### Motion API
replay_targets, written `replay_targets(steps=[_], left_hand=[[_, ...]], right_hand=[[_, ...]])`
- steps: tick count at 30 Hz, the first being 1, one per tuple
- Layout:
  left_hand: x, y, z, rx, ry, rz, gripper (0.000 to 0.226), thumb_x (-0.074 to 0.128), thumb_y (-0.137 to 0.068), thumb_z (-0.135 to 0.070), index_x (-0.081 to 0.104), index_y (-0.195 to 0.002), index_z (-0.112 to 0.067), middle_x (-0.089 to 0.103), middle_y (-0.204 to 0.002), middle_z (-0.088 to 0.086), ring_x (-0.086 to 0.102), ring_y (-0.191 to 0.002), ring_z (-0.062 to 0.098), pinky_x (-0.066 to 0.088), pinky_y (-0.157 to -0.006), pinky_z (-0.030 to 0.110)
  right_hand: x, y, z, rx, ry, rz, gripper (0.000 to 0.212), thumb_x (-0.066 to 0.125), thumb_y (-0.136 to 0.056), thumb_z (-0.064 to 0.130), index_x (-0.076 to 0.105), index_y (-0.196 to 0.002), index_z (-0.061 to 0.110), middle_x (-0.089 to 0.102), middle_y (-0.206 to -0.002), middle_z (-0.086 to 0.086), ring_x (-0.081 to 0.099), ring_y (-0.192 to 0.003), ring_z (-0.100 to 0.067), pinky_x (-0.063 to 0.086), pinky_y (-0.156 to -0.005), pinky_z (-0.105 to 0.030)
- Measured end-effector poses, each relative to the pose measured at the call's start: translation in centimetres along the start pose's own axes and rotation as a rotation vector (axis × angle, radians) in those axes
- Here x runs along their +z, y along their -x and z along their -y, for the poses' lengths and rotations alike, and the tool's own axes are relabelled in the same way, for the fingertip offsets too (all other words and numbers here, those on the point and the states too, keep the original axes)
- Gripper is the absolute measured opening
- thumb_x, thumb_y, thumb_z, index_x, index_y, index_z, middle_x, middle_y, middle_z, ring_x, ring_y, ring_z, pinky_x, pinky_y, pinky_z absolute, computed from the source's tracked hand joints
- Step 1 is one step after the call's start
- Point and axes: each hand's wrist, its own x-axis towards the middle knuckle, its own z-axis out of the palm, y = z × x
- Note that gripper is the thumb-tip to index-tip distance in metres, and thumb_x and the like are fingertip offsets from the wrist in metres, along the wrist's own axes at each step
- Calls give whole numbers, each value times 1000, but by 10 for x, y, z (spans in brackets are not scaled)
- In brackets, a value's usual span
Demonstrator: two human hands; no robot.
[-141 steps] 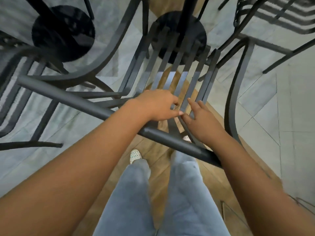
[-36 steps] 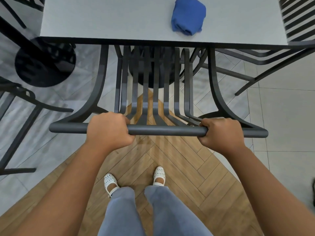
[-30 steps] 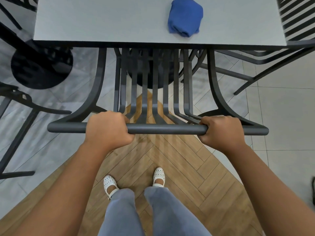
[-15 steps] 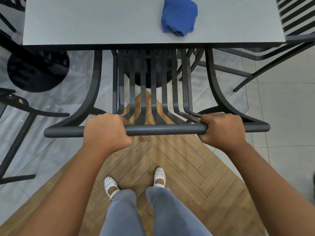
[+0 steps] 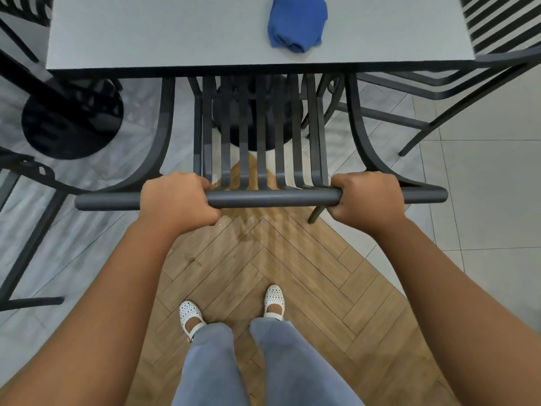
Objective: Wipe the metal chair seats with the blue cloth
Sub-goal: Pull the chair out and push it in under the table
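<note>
Chair seen pushed slightly further under table; top rail gripped by left hand and right hand; blue cloth left untouched, so wiping judged paused

A flat, pale grey rectangular table top with a dark edge spans the upper part of the frame. On it, toward the upper right, lies a bunched blue cloth, near the table's front edge.
</note>
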Motion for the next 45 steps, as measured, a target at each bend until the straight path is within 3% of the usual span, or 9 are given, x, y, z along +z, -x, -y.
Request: replay_targets(steps=[4, 7, 10, 14, 20, 24, 32, 37, 45], left_hand=[[-5, 4, -4, -8, 23, 17, 42, 64, -75, -40, 61, -116, -32, 63, -85, -7, 49, -73, 14, 36, -66, 27], [-2, 8, -12, -20, 54, 14, 40, 64, -78, -41, 61, -116, -29, 63, -86, -7, 47, -74, 13, 37, -72, 29], [3, 12, -26, -8, 51, -23, 33, 62, -79, -48, 64, -106, -28, 60, -74, -9, 50, -69, 12, 37, -71, 29], [1, 17, -54, 8, 90, -49, 35, 55, -81, -56, 62, -104, -30, 51, -67, -13, 47, -69, 11, 38, -79, 34], [2, 16, -94, 69, 113, -40, 63, 52, -78, -67, 51, -127, -27, 57, -118, -5, 54, -107, 19, 36, -96, 43], [1, 14, -125, 148, 87, 1, 73, 49, -77, -70, 41, -137, -27, 49, -132, -2, 48, -120, 21, 34, -102, 46], [-12, 5, -182, 289, 165, 137, 84, 33, -73, -78, 36, -140, -29, 46, -138, -5, 46, -124, 21, 40, -100, 46], [-17, -13, -231, 434, 197, 205, 70, 30, -85, -68, 30, -144, -30, 39, -145, -6, 39, -130, 18, 38, -103, 43], [-27, -54, -298, 555, 185, 400, 81, 20, -80, -75, 18, -148, -32, 24, -154, -2, 24, -140, 17, 26, -113, 41]], right_hand=[[-1, 1, 2, -2, -38, -13, 9, 60, -71, 25, 57, -67, 18, 43, -51, 6, 42, -48, -18, 25, -51, -21], [4, 5, -2, -10, -31, -59, 16, 52, -72, 31, 60, -68, 18, 45, -55, 6, 41, -55, -17, 31, -67, -29], [4, 8, -5, -19, -13, -19, 24, 55, -79, 43, 64, -80, 21, 57, -70, 5, 52, -72, -18, 33, -80, -35], [0, 13, -5, -15, -63, -6, 37, 54, -79, 59, 62, -89, 24, 55, -79, 8, 54, -88, -17, 31, -87, -37], [-1, 28, -16, -14, -120, -18, 61, 45, -78, 69, 61, -116, 24, 62, -116, 4, 49, -115, -20, 27, -102, -47], [4, 43, -24, 35, -165, -55, 69, 31, -83, 70, 51, -132, 26, 52, -136, -5, 41, -130, -26, 17, -108, -57], [9, 70, -59, 195, -262, -131, 65, 27, -88, 64, 50, -135, 27, 41, -146, -12, 35, -134, -35, 12, -107, -50], [8, 79, -95, 335, -381, -71, 72, 10, -86, 70, 38, -142, 33, 27, -154, -6, 24, -140, -31, 13, -110, -50], [20, 74, -159, 487, -673, 97, 76, 0, -79, 71, 18, -147, 41, 10, -158, 4, 13, -142, -15, 9, -113, -36]])
